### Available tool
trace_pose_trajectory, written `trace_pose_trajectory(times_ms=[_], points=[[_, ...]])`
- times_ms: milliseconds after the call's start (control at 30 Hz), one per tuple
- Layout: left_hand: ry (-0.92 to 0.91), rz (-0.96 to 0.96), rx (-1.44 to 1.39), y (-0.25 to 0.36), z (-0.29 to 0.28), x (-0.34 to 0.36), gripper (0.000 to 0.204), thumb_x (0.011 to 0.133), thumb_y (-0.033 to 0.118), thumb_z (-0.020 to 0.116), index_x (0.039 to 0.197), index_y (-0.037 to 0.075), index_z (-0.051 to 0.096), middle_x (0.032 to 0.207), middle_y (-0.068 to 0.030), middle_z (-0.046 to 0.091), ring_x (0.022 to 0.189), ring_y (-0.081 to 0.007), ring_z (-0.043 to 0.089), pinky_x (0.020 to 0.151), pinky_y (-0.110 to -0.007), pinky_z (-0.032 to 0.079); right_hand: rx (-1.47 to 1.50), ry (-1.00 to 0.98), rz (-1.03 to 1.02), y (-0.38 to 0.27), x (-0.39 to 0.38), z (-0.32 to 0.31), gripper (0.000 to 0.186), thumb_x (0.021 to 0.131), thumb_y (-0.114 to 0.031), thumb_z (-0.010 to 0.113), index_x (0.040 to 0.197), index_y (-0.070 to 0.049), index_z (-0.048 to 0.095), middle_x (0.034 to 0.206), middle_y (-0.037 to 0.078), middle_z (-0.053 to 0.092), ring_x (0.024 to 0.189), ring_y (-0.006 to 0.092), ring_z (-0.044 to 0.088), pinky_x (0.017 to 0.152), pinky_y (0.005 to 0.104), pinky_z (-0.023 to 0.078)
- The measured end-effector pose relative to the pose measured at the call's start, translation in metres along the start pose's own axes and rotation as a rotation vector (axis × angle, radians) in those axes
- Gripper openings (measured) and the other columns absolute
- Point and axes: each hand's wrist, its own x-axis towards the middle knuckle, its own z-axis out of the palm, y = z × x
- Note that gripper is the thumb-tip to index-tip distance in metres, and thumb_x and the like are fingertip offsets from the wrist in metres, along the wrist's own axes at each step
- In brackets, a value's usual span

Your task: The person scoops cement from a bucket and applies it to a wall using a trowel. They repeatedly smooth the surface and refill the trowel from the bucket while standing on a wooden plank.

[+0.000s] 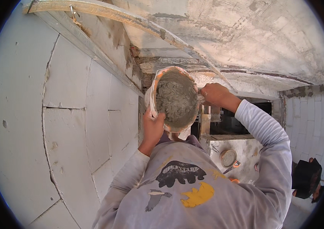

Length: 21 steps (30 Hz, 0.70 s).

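Note:
A round bucket with an orange, mortar-smeared rim is held up in front of my body. Wet grey mortar fills its mouth, lumpy on top. My left hand grips the bucket's near left side, the thumb over the rim and the fingers partly hidden behind the wall. On the opposite side my right hand is closed in a fist at the bucket's right edge; the exact part it grips is mostly covered by the fingers.
A pale block wall rises close on my left. Overhead runs a long straightedge-like beam. Lower right, a round tub of mortar and an orange-handled tool lie on a dusty surface. Another person is at far right.

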Motion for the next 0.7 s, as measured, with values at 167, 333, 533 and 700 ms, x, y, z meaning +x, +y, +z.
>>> trace_pose_trajectory(times_ms=[167,333,533,700], points=[[-0.038,-0.011,-0.03,0.006,0.004,-0.007,0.042,0.09,-0.002,0.055,0.131,-0.006,0.057,0.116,-0.0089,0.067,0.099,-0.0133,0.063,0.09,-0.03,0.051,0.303,0.049,-0.114,0.008,-0.008,0.065,0.051,0.087,-0.038,0.08,0.122,-0.002,0.07,0.104,0.025,0.07,0.104,0.0427,0.067,0.095,0.0485,0.053],[-0.026,-0.114,-0.039,0.012,-0.009,-0.017,0.045,0.089,-0.003,0.056,0.134,-0.005,0.056,0.116,-0.0083,0.067,0.099,-0.0132,0.063,0.088,-0.03,0.052,0.672,0.14,-0.192,-0.023,-0.005,0.123,0.052,0.091,-0.039,0.076,0.128,-0.003,0.069,0.111,0.024,0.072,0.108,0.0407,0.068,0.095,0.0465,0.054],[0.054,-0.189,-0.133,0.012,-0.027,-0.019,0.05,0.088,-0.005,0.056,0.138,-0.004,0.053,0.117,-0.0073,0.065,0.101,-0.0135,0.061,0.09,-0.03,0.051,0.708,0.074,-0.182,-0.021,-0.022,0.082,0.05,0.092,-0.037,0.076,0.126,-0.002,0.07,0.117,0.022,0.073,0.109,0.0371,0.07,0.095,0.0429,0.054],[0.134,-0.187,-0.291,0.02,-0.029,-0.02,0.055,0.084,-0.007,0.054,0.139,-0.001,0.049,0.123,-0.0091,0.06,0.108,-0.0171,0.059,0.096,-0.034,0.049,0.637,0.192,-0.292,-0.001,-0.039,0.038,0.048,0.092,-0.033,0.078,0.127,-0.001,0.07,0.111,0.023,0.074,0.1,0.035,0.074,0.087,0.0419,0.057]])
